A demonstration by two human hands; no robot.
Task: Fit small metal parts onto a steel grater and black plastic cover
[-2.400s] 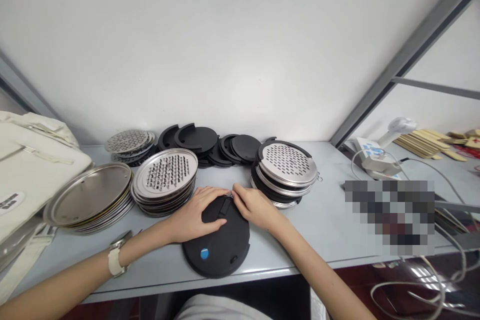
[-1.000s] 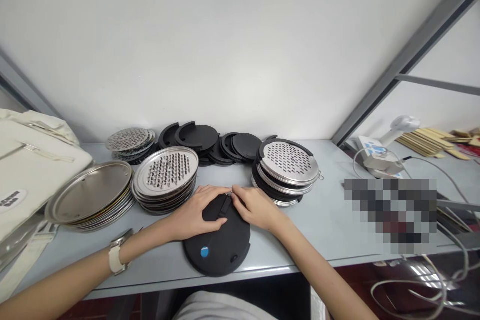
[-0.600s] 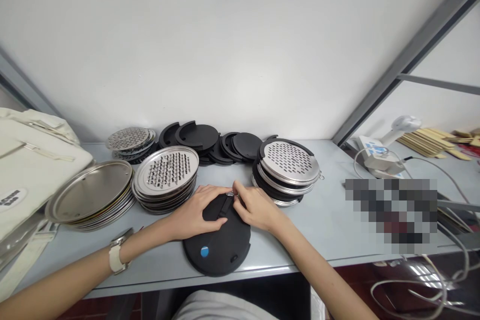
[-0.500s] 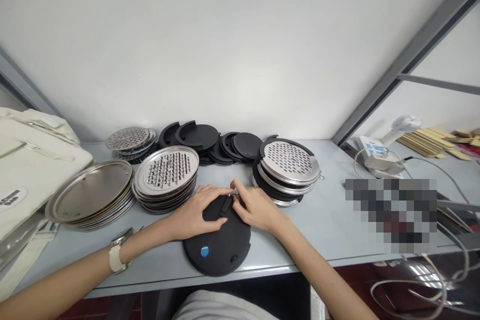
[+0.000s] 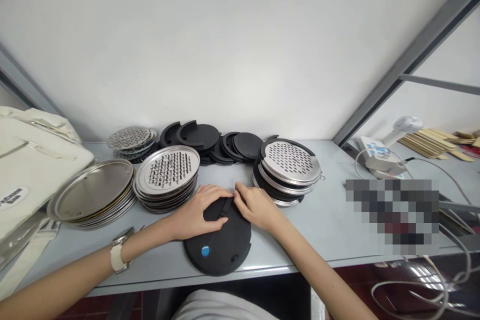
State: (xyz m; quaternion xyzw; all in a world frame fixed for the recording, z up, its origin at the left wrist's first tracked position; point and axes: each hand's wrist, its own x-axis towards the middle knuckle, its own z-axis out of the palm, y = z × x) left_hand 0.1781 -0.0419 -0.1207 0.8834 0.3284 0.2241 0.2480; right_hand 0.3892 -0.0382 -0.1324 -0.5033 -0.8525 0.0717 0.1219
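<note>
A flat black round disc (image 5: 219, 252) lies near the table's front edge, bearing a blue dot sticker (image 5: 205, 251) and a small slot. My left hand (image 5: 204, 210) holds it from the left, its thumb across the top and its fingers along the far edge. Between thumb and fingers shows a raised black strip (image 5: 225, 207). My right hand (image 5: 257, 206) is curled at the disc's far right edge, fingertips pinched beside the left fingertips. Whatever those fingers hold is hidden.
Left of the hands stand a stack of metal graters (image 5: 168, 172) and one of round metal plates (image 5: 97, 190). Black discs (image 5: 198, 137) lie along the wall. A stack of black-rimmed graters (image 5: 290, 162) is at right. A pale bag (image 5: 33, 160) sits far left.
My right fingers have drawn down and closed further at the disc's edge. The small metal bit seen between them earlier is now hidden. My left hand stays in place.
</note>
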